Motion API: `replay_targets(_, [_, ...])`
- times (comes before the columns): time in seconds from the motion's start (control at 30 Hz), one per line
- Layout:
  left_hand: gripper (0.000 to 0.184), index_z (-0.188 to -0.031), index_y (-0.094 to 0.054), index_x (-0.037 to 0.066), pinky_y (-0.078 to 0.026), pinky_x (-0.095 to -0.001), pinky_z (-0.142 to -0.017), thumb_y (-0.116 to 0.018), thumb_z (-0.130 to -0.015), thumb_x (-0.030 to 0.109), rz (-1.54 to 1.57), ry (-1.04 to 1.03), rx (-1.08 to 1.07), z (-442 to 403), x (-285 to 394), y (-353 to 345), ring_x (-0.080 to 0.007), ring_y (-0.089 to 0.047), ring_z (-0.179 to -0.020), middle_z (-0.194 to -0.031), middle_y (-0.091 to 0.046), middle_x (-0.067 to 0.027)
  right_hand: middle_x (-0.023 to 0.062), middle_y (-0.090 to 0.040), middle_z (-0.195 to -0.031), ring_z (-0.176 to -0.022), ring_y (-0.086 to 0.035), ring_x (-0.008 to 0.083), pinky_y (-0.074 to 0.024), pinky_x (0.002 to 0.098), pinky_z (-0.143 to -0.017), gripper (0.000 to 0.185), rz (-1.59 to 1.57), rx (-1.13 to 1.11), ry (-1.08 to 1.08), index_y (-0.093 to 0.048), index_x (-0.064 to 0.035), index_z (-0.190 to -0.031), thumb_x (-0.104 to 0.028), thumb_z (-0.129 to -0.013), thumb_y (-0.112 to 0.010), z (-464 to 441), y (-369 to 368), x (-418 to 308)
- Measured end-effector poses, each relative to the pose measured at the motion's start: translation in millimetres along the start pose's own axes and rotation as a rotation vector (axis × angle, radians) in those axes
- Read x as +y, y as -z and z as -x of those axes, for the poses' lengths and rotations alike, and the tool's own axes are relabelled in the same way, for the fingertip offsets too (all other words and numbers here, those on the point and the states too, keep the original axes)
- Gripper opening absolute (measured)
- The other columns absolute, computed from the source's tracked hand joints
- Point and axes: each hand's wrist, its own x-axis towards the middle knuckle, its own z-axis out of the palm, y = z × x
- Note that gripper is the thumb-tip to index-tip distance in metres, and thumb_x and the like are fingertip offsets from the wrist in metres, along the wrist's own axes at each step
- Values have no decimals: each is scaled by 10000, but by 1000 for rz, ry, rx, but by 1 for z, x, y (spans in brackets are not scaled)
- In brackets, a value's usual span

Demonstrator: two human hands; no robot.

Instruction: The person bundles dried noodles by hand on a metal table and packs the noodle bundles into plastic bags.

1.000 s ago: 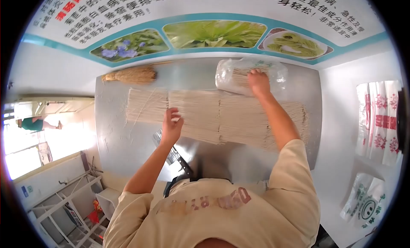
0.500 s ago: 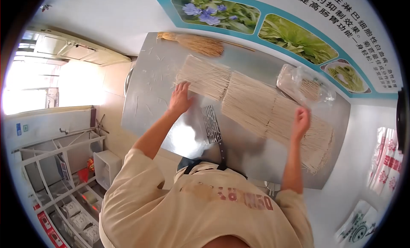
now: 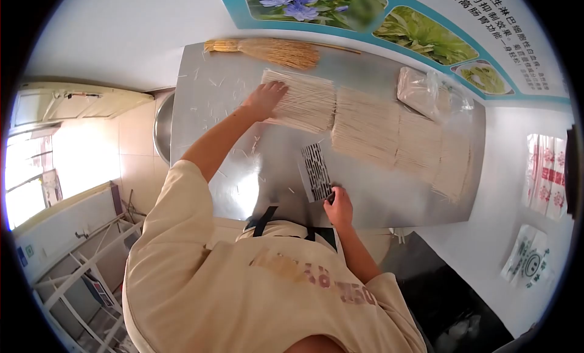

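Pale dried noodles (image 3: 365, 125) lie in several side-by-side sections in a long row across the metal table. My left hand (image 3: 266, 102) rests palm down on the left end of the row, with its fingers stretched over the strands. Nearer to my body, my right hand (image 3: 338, 207) is closed round the dark handle of a cleaver (image 3: 315, 170). Its broad blade, with a black-and-light broken pattern that may be a reflection, lies flat on or just above the table, pointing away from me. The blade is apart from the noodles.
A straw broom (image 3: 274, 52) lies along the table's (image 3: 207, 128) far edge. Behind the noodles at the right is a clear plastic bag (image 3: 420, 93) with a pale block in it. Loose noodle bits are scattered on the left. A printed poster (image 3: 359, 34) borders the back.
My right hand has moved left and toward me from the noodles and has taken hold of the cleaver's handle. My left hand has shifted further onto the left noodle section.
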Motion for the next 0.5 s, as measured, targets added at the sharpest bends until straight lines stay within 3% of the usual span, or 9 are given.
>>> replay_targets(0.1, [1158, -1546, -269, 32, -287, -456, -1200, -875, -667, 482, 85, 46, -118, 5, 11, 15, -303, -267, -1486, -1595, -278, -151, 167, -608, -915, -868, -604, 375, -514, 430, -729, 358, -249, -232, -171, -545, -41, -1048, -45, -724, -697, 3, -18, -17])
replay_targets(0.13, [1158, -1546, -269, 32, -287, -456, -1200, -875, -667, 482, 86, 40, -118, 7, 14, 12, -303, -267, -1486, -1595, -278, -151, 141, -630, -840, -769, -622, 292, -503, 379, -678, 281, -421, -196, -187, -560, -25, -1003, -18, -738, -652, -2, -28, -27])
replay_targets(0.17, [1208, -1546, -258, 15, -280, -459, -1201, -885, -632, 497, -4, 26, -107, 10, 16, 9, -302, -279, -1480, -1588, -287, -161, 141, -630, -840, -769, -622, 292, -503, 379, -678, 281, -420, -194, -193, -560, -25, -1003, -18, -738, -652, -5, -36, -36])
replay_targets(0.23, [1258, -1545, -248, -3, -274, -462, -1202, -895, -597, 513, -92, 11, -90, 4, 16, 3, -301, -292, -1475, -1581, -296, -172, 93, -650, -867, -746, -625, 187, -501, 320, -677, 224, -1098, -330, -583, -576, -11, -1017, -52, -813, -660, -42, -24, -78])
replay_targets(0.3, [1012, -1495, -345, -1, -331, -473, -1154, -841, -698, 380, -144, 49, 19, 1, 17, -6, -299, -389, -1398, -1482, -416, -159, 77, -654, -860, -723, -624, 173, -502, 303, -661, 207, -1267, -334, -582, -581, -16, -1023, -59, -841, -669, -77, -31, -90])
replay_targets(0.33, [1012, -1495, -345, -1, -331, -473, -1154, -841, -698, 380, -142, 47, 14, -5, 15, -15, -299, -389, -1398, -1482, -416, -159, 61, -657, -853, -700, -622, 159, -503, 285, -646, 191, -1441, -336, -575, -587, -21, -1029, -67, -869, -678, -88, -34, -95])
replay_targets(0.4, [638, -1327, -511, 9, -419, -442, -1057, -748, -768, 204, -97, 122, 88, -21, 11, -23, -280, -505, -1259, -1309, -535, -133, 63, -652, -841, -694, -622, 157, -508, 292, -634, 176, -1516, -328, -594, -590, -28, -1025, -56, -879, -684, -100, -30, -102])
replay_targets(0.43, [638, -1327, -511, 9, -419, -442, -1057, -748, -768, 204, -98, 123, 88, -23, 10, -24, -280, -505, -1259, -1309, -535, -133, 66, -647, -829, -687, -622, 156, -514, 299, -622, 164, -1587, -318, -607, -593, -35, -1020, -45, -889, -690, -105, -27, -103])
replay_targets(0.5, [351, -1136, -585, 29, -472, -403, -952, -659, -799, 92, -53, 121, 134, -32, 6, -18, -259, -559, -1161, -1176, -585, -110, 60, -648, -843, -703, -623, 157, -522, 307, -626, 162, -1564, -333, -588, -605, -39, -1036, -54, -895, -685, -99, -20, -94])
